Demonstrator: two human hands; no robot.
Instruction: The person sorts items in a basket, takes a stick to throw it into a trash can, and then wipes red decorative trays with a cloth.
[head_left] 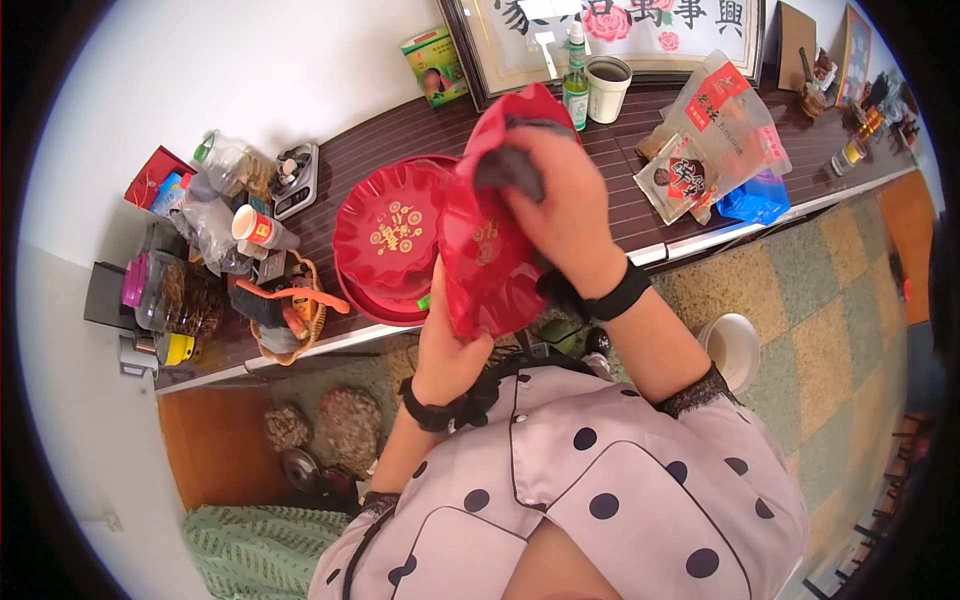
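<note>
My left hand (447, 350) grips the lower edge of a red plastic plate (487, 262) with a wavy rim and gold print. The plate is tilted up over the front of the dark counter. My right hand (568, 205) is closed on a dark grey cloth (512, 172), pressed to the plate's upper inner side; the hand is somewhat blurred and covers part of the plate. Left of it, another wavy red plate (385, 215) with gold characters lies in a larger round red tray (365, 302) on the counter.
A wicker basket (318, 335) with an orange-handled brush (290, 292), jars and a paper cup (262, 228) crowd the left. A green spray bottle (575, 85), a cup (606, 90) and food bags (730, 120) stand behind and right. A white bucket (735, 345) is on the floor.
</note>
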